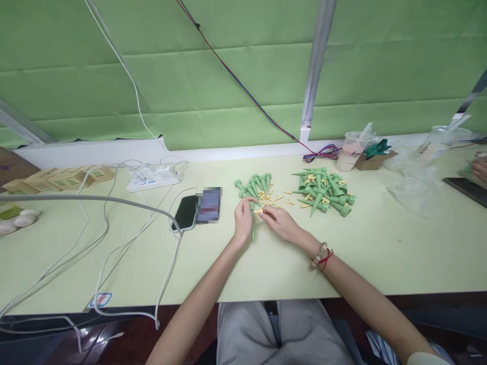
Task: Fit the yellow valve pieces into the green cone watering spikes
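My left hand [242, 219] is closed round a green plastic spike [253, 229] that points down toward me. My right hand [279, 222] pinches a small yellow piece [258, 211] at the spike's top end. Just beyond my hands lies a small row of green spikes [254, 184] with several loose yellow pieces [270, 196] scattered among them. A bigger heap of green spikes [323, 190] lies to the right on the pale table [380, 253].
Two phones [198, 208] lie left of my hands, with white cables [114, 238] and a power strip [154, 177] further left. A drink cup [350, 151], a small box [375, 158] and clear plastic bags [416, 187] stand at the back right. Another person's hand [480, 168] shows at the right edge.
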Available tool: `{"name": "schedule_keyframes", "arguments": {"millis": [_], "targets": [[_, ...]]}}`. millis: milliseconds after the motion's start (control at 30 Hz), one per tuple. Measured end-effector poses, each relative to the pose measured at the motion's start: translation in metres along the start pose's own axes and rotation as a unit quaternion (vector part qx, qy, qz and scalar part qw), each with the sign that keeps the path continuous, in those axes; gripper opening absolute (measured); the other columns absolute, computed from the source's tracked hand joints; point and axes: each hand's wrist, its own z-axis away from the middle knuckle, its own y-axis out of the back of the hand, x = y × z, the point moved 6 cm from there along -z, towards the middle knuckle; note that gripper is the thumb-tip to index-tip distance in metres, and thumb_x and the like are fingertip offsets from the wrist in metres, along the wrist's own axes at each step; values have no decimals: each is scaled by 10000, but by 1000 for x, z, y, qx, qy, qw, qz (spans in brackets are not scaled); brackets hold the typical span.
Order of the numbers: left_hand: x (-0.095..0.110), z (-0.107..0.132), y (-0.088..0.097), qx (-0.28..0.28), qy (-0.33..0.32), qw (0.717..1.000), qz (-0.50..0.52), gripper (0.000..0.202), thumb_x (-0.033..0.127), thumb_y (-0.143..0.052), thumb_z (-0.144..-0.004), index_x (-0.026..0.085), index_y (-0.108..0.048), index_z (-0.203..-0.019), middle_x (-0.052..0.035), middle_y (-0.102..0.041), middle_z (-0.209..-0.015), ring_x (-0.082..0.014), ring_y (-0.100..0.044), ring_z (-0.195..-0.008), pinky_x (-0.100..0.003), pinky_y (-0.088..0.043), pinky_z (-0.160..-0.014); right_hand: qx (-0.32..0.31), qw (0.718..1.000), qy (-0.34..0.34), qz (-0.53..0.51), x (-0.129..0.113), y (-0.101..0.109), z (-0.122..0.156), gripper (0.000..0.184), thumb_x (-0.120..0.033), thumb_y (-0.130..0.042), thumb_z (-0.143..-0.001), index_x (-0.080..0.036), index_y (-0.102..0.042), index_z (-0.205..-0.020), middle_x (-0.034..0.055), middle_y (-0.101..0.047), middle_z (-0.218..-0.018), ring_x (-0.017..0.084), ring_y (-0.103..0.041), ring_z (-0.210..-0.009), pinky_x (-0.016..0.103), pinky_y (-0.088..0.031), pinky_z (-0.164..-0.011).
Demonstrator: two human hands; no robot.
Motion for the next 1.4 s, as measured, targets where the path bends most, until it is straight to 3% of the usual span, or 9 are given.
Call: {"name": "schedule_keyframes", "arguments": {"millis": [167, 300, 467, 633, 800, 900, 1033, 1200, 1400], "targets": [[4, 3, -2, -22, -47, 999, 3, 337, 311, -284, -882, 157, -544, -734, -22, -541, -705, -106, -463, -611, -217, -379, -635, -35, 997, -16, -68, 2, -9, 3, 268, -360, -356, -891, -187, -373, -687, -24, -451, -583, 112, -404, -535, 237, -301, -537], [-1, 3, -9, -55, -17, 998, 22, 362, 360, -269, -888, 155, -529, -743, -14, -530, -670, -100, -450, -558, -215, -380, -590, -41, 999, 9, -24, -1, -8, 4, 319, -375, -290, -915, -186, -380, -675, -11, -445, -604, 121, -405, -563, 254, -303, -566], [4, 7, -3, -11, -84, 996, -27, 359, 333, -270, -885, 142, -530, -727, -7, -514, -621, -82, -387, -484, -205, -335, -518, -37, 996, -8, -75, 0, -9, 2, 361, -406, -328, -899, -179, -376, -623, -16, -420, -548, 109, -386, -516, 254, -306, -541], [10, 12, 2, -5, -186, 974, -125, 330, 279, -286, -868, 136, -553, -738, 22, -474, -530, -64, -319, -397, -204, -269, -454, -85, 936, -112, -322, 6, -25, -1, 453, -586, -436, -777, -192, -328, -583, -59, -318, -460, 82, -338, -398, 237, -303, -430], [9, 12, 1, -9, -197, 970, -141, 303, 262, -305, -853, 136, -558, -743, 28, -459, -517, -62, -313, -396, -203, -266, -458, -122, 902, -174, -375, 10, -32, -2, 511, -656, -485, -695, -194, -320, -552, -78, -264, -422, 68, -294, -352, 225, -272, -394], [6, 9, -2, -12, -140, 985, -100, 321, 288, -297, -860, 136, -562, -765, 14, -490, -561, -72, -345, -434, -203, -294, -481, -106, 925, -185, -315, 13, -30, 1, 537, -679, -295, -784, -198, -297, -544, -62, -268, -423, 81, -308, -362, 236, -293, -414], [2, 3, -4, -2, -44, 999, -15, 281, 249, -330, -821, 135, -542, -676, -32, -562, -693, -103, -487, -632, -208, -374, -612, 2, 995, -89, -49, 7, -6, 2, 443, -507, -267, -893, -171, -440, -661, -12, -441, -549, 103, -401, -494, 237, -304, -522], [-15, 2, -10, -60, 122, 990, 24, 288, 273, -331, -806, 143, -566, -704, 25, -420, -486, -98, -383, -446, -213, -318, -483, -18, 996, 59, 65, -6, 0, 0, 251, -293, -361, -901, -172, -496, -728, 10, -509, -694, 115, -439, -647, 237, -315, -627], [-3, 4, -3, -15, -2, 1000, -11, 269, 206, -331, -804, 135, -550, -666, -18, -540, -672, -96, -458, -613, -201, -351, -596, -4, 997, -11, -81, 5, -6, -2, 356, -365, -398, -869, -166, -384, -574, -22, -387, -522, 97, -377, -516, 236, -309, -540]]}}
